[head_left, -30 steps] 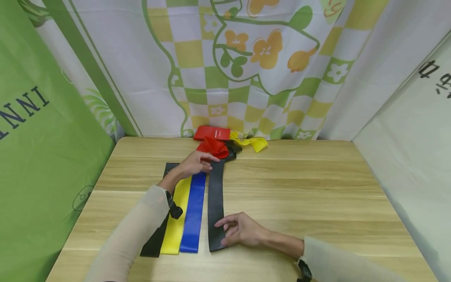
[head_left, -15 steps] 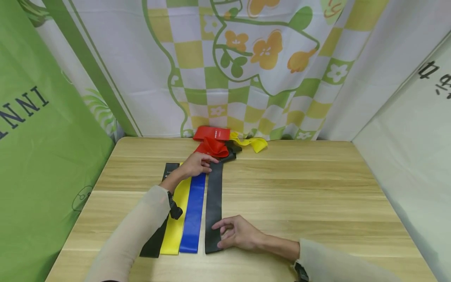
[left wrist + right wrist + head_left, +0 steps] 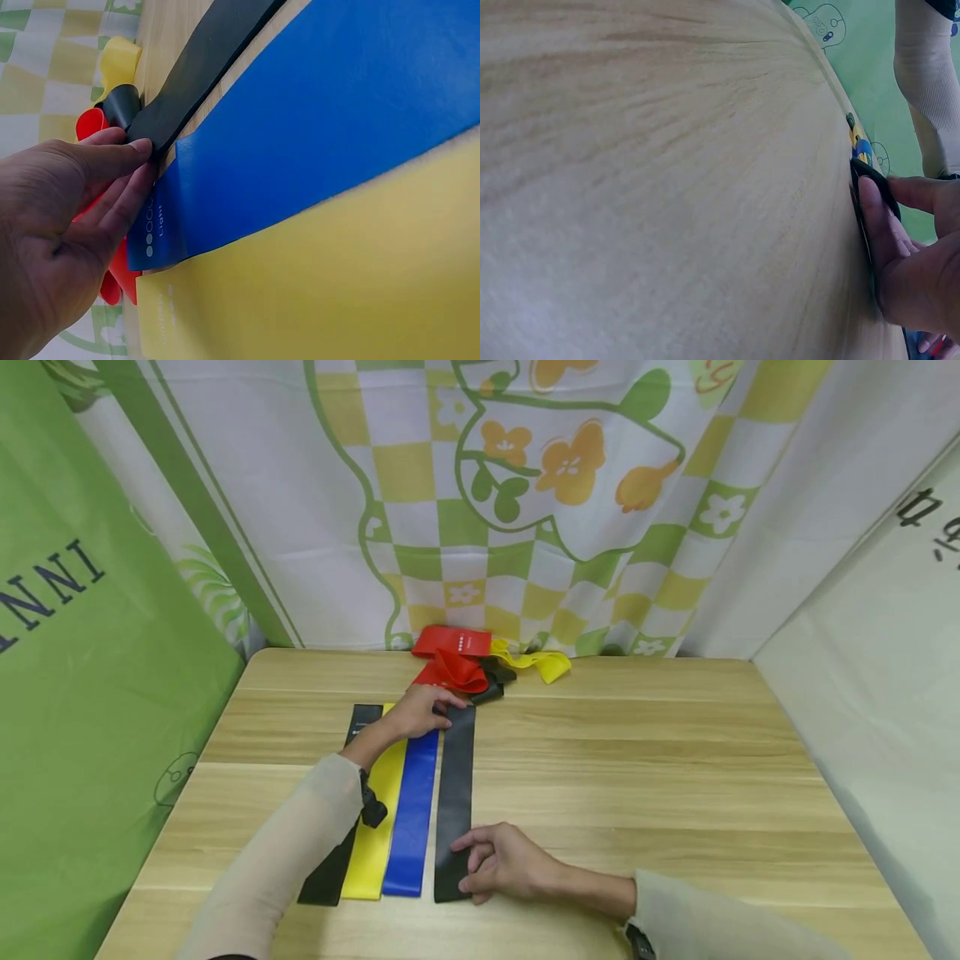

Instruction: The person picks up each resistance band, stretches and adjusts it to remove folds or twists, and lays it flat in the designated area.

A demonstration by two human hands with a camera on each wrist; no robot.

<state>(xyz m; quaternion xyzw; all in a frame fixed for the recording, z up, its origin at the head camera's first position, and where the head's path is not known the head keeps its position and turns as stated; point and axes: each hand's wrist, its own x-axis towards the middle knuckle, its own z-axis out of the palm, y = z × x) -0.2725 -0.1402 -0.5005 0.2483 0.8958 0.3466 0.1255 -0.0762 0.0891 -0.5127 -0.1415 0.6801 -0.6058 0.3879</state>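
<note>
Fingers of the left hand (image 3: 420, 710) pinch a flat black rubbery strip (image 3: 455, 781) at twelve o'clock; those of the right hand (image 3: 512, 862) pinch it near five. It lies on the wood-grain worktop (image 3: 637, 760), three o'clock of the flat blue rubbery strip (image 3: 411, 818). Light, even tension should align it.

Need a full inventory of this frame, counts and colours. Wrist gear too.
Table: 1, light wood, under everything
Flat black band: 1, black, leftmost in the row
Flat yellow band: 1, yellow, middle of the row
Flat blue band: 1, blue, right of yellow
Held band: 1, black, right of blue, between both hands
Red bundle: band count unclear, red, back edge
Loose yellow band: 1, yellow, back edge
Loose black bundle: count unclear, black, by the red
Hanging cloth: count unclear, white/green/yellow, around table
Wrist devices: 2, black, on wrists
Sleeves: 2, beige, forearms
Left hand: 1, pinching held band's far end
Right hand: 1, pinching its near end
</note>
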